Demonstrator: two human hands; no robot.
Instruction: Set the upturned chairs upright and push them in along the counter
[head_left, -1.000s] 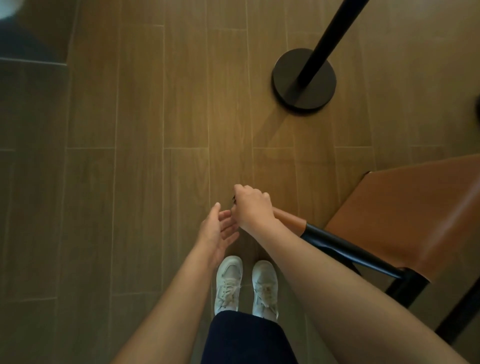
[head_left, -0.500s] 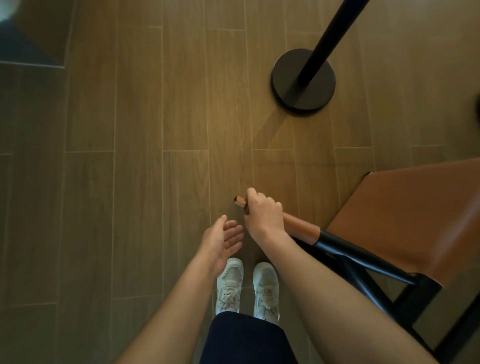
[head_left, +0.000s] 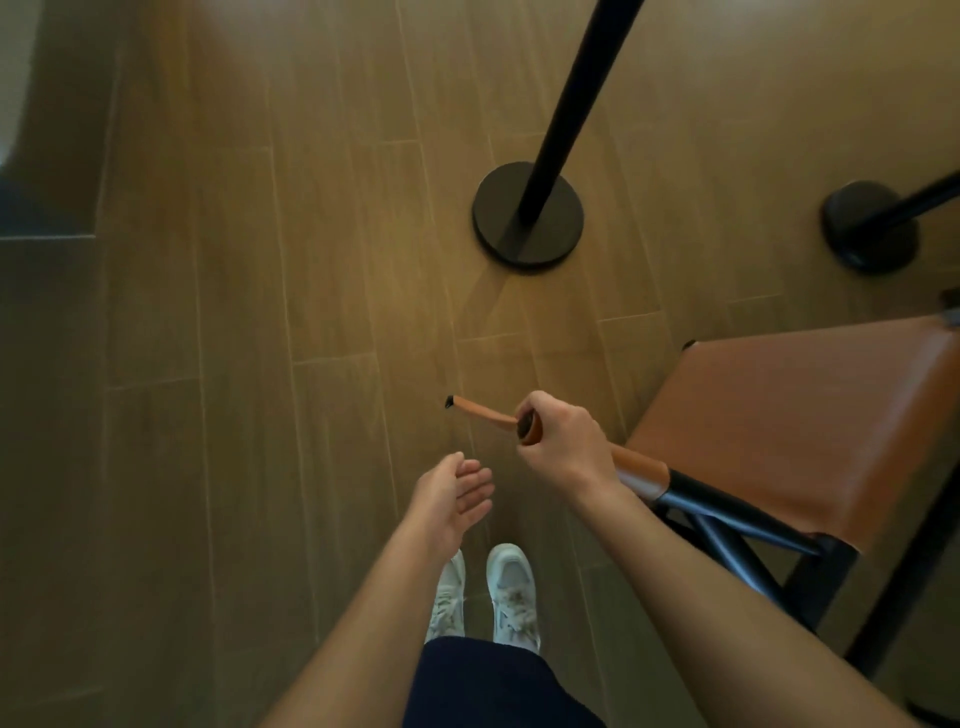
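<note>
Since a moment ago our right hand (head_left: 563, 452) has been sliding back along the tan padded rail (head_left: 480, 413) toward the seat, so more of the rail's free end is showing past our fist. Our left hand (head_left: 452, 493) has been dropping away from it.

We are taking the round stanchion base (head_left: 527, 218) as our mark. Nearer us than that base and off to its right, the chair (head_left: 795, 426) is standing with its tan seat facing up, so we are judging it already upright and only waiting to be steered.

Our right fingers are wrapping fully round the rail, since that bar is giving us a handle for dragging or swinging the frame. Our left hand is hanging nearer us than the base, palm up, fingers loosely spread and holding nothing, probably waiting to help.

The rail's long axis is running from the seat corner out to the left. Its capped end is pointing away from the chair, over the floor just this side of the base. Whether this bar is an armrest or the backrest top, we are not managing to tell.
</note>
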